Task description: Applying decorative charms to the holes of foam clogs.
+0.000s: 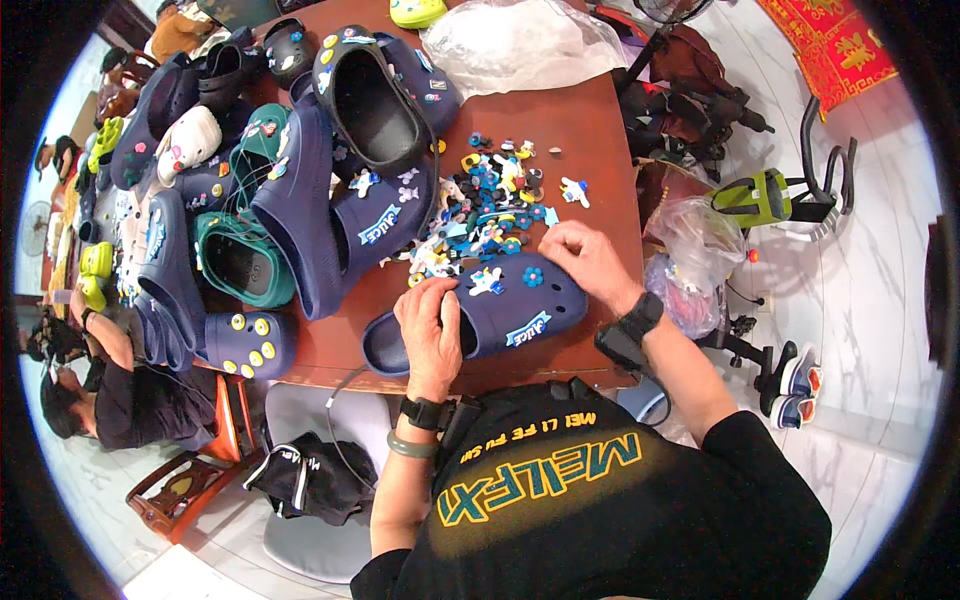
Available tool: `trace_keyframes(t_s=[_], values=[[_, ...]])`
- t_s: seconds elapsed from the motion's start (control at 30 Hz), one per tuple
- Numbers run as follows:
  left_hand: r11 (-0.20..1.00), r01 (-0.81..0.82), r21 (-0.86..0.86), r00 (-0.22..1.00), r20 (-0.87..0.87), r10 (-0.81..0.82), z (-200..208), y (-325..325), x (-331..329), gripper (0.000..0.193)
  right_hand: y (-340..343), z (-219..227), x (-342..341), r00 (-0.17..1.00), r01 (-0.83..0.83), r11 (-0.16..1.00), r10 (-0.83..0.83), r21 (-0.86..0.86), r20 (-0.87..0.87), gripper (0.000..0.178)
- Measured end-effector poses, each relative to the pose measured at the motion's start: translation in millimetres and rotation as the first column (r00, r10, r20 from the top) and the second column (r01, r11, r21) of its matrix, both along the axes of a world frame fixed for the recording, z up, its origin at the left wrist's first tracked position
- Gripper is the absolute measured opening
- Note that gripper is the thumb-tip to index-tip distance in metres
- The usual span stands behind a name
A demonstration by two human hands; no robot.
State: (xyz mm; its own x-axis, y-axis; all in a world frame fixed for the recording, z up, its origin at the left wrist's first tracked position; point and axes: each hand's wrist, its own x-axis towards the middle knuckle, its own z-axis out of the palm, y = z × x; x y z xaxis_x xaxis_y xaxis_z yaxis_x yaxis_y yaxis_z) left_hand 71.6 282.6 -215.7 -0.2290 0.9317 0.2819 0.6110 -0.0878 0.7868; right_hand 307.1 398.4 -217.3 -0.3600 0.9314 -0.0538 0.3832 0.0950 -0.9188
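A navy foam clog [492,342] lies at the table's near edge with its toe to the right. On its upper sit a white-and-yellow figure charm [487,281], a blue flower charm [532,276] and a lettered plate charm [528,329]; bare holes show near the toe. My left hand [430,325] is closed over the clog's opening, gripping its rim. My right hand [592,262] is at the toe's far side, fingers curled together; anything between them is hidden. Just beyond both hands spreads a pile of small colourful shoe charms [490,205].
Many clogs crowd the table's left, among them a dark pair [375,115] and a green clog [245,260]. A clear plastic bag [525,45] lies at the back. A chair holding black cloth [315,480] stands near left. Another person [150,400] sits at far left.
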Motion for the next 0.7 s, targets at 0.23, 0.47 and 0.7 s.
trace_keyframes(t_s=[0.23,0.47,0.7], values=[[1.000,-0.007,0.005,1.000,-0.004,0.007,0,0,1,0.018,63,-16,0,0.888,-0.257,0.831,0.002,0.493,0.459,0.013],[1.000,-0.009,-0.001,1.000,0.003,0.009,2,-1,1,0.018,68,-29,8,0.916,-0.188,0.940,0.063,0.285,0.396,0.026],[0.999,-0.030,-0.032,1.000,-0.004,0.030,1,-1,1,0.018,40,-22,22,0.931,-0.054,0.985,-0.011,0.167,0.365,0.035]])
